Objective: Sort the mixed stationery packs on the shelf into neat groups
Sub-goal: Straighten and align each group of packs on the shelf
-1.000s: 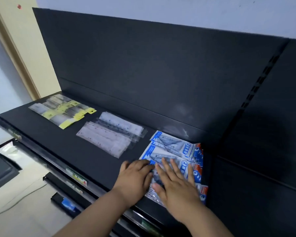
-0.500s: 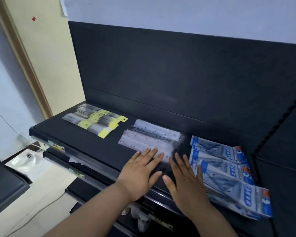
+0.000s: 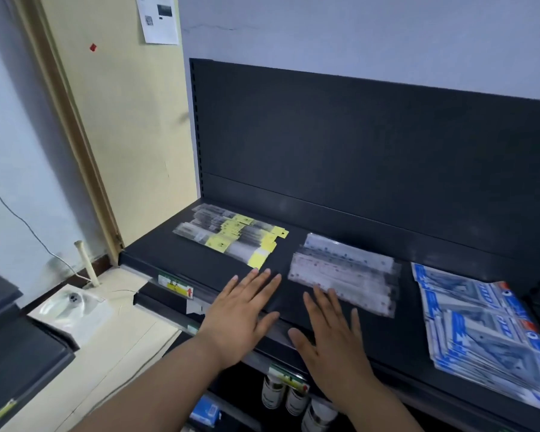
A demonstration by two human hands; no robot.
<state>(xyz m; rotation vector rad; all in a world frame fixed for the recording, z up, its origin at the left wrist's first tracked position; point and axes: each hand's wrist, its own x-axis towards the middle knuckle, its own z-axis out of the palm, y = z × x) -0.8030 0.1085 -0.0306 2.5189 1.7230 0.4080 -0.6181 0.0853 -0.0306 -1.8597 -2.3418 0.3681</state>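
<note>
On the black shelf (image 3: pixel 181 260), three groups of stationery packs lie in a row from left to right. Far left: yellow-tagged packs (image 3: pixel 231 236), fanned in an overlapping pile with the tags toward the right. Centre: clear strip packs (image 3: pixel 346 272), loosely stacked, their long sides running left to right. Right: blue-and-white packs (image 3: pixel 487 332), overlapped in a column from far to near, the nearest reaching the shelf's front edge. Left hand (image 3: pixel 240 310): palm down over the near part of the shelf, grip wide, fingers straight and spread, holding nothing. Its fingertips lie just near of the right end of the yellow-tagged packs and left of the clear strip packs. Right hand (image 3: pixel 334 338): palm down beside the left, grip likewise wide and empty. Its fingertips reach the near edge of the clear strip packs, though contact cannot be told. Both hands are well apart from the blue-and-white packs. A price label (image 3: pixel 175 285) sits on the shelf's front rail at left; bottles (image 3: pixel 273 392) stand on a lower level beneath the hands.
</note>
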